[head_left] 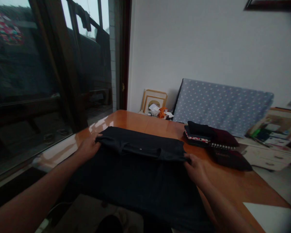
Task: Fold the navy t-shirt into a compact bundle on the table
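Partly folded dark garment (145,174), pale mark (140,149)

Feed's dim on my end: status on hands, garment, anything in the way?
Left hand and right hand gripping dark garment, one at each side. Garment partly on table. Folded clothes close by on right, off the garment.
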`<state>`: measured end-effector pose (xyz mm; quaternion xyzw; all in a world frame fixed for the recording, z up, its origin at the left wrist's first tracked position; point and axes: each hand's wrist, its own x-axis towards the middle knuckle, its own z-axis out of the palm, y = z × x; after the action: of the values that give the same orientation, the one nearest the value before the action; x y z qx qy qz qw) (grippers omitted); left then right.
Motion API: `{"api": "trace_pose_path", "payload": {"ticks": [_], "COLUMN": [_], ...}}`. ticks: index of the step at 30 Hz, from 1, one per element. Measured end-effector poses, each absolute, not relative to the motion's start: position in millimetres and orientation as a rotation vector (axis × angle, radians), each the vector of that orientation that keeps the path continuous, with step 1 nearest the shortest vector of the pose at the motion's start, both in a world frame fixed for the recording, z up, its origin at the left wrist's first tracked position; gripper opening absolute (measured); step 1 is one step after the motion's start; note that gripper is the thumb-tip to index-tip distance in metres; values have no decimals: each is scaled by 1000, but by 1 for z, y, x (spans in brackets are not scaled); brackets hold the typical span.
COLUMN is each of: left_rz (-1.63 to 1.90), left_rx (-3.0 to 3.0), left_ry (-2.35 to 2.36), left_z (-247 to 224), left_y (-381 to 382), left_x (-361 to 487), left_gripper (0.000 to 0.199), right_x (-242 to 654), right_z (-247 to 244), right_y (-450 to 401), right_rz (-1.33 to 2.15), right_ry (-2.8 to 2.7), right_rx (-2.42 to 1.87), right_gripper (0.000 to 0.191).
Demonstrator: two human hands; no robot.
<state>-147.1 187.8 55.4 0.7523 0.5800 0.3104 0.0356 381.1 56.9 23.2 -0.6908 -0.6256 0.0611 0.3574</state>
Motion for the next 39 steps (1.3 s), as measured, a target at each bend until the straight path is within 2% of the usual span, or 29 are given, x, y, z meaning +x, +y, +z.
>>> {"api": "trace_pose_path", "payload": {"ticks": [4,12,15,18,21,26,30,35,39], "left_rz": [831,1103,975,760,713,805,1065,1362,1181], "left_rx": [2300,2267,2374,2431,2419,2342,1985,1483,1329], "left_ry": [1758,1832,1841,1882,1967,2069,2241,2532,2582], "left_z": [30,55,39,21,17,27,22,21,30], "left_y": [156,126,110,94,81,66,65,70,76], "left_x": [-155,-151,-167,-181,-187,-187,-190,-186,-173], "left_gripper": [27,40,41,33,28,19,14,24,42], "right_x": [370,355,360,364,366,365,353,318,286], "right_z": [16,53,37,17,14,31,38,42,41], "right_y": [28,-3,-33,-57,-67,-65,-62,-55,-46], "right_rz": [255,-14,65,199,194,137,173,78,56], "right_ry": [-1757,-1663,-1771,-1977,-2083,-2063,-2015,-2030,-2056], "right_rx": [-1795,-1715,-1726,-1834,-1949,-2084,-2061,-1904,-1873], "right_gripper": [24,24,29,37,40,37,37,48,57]}}
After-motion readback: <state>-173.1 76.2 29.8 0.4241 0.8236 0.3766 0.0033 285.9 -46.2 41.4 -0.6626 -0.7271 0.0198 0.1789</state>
